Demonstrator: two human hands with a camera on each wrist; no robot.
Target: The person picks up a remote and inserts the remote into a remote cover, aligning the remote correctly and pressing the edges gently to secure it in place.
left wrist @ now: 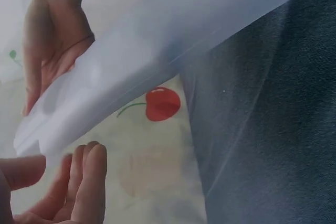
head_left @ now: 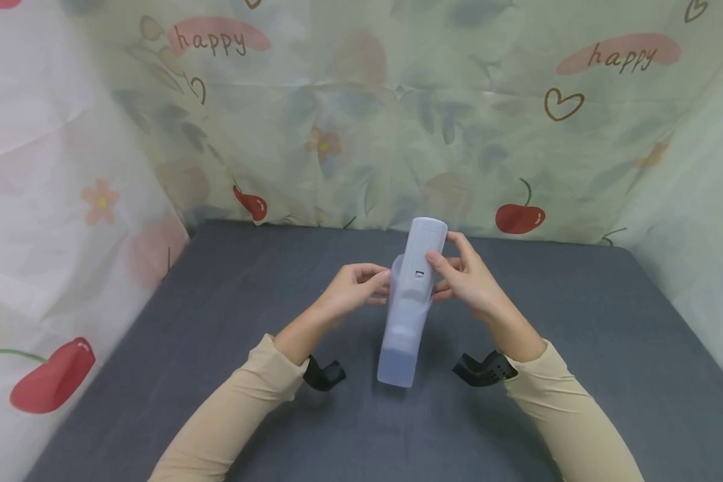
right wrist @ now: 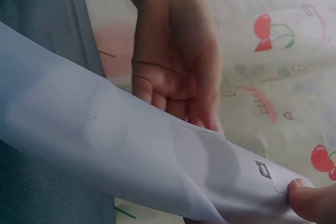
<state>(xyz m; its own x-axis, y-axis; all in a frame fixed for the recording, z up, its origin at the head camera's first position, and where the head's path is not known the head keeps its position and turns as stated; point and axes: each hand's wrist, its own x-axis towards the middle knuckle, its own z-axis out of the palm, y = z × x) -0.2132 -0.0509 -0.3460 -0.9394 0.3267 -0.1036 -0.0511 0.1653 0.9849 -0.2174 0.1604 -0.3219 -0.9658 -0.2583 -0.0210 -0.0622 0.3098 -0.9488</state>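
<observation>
The right hand (head_left: 472,278) grips the upper part of a pale, elongated plastic casing (head_left: 404,321), thumb near its small slot (head_left: 419,274), while the left hand (head_left: 352,288), thumb and fingers apart, is at its left edge, contact unclear. The casing slants over the dark counter (head_left: 217,314), before a cherry-patterned cloth (head_left: 385,154).

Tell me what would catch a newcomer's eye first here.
First, the long, pale plastic object at the centre of the head view, held in the person's right grip and standing out against the dark tabletop. Next, the glossy red cherry and the word "happy", both printed on the pale backdrop behind the table.
</observation>
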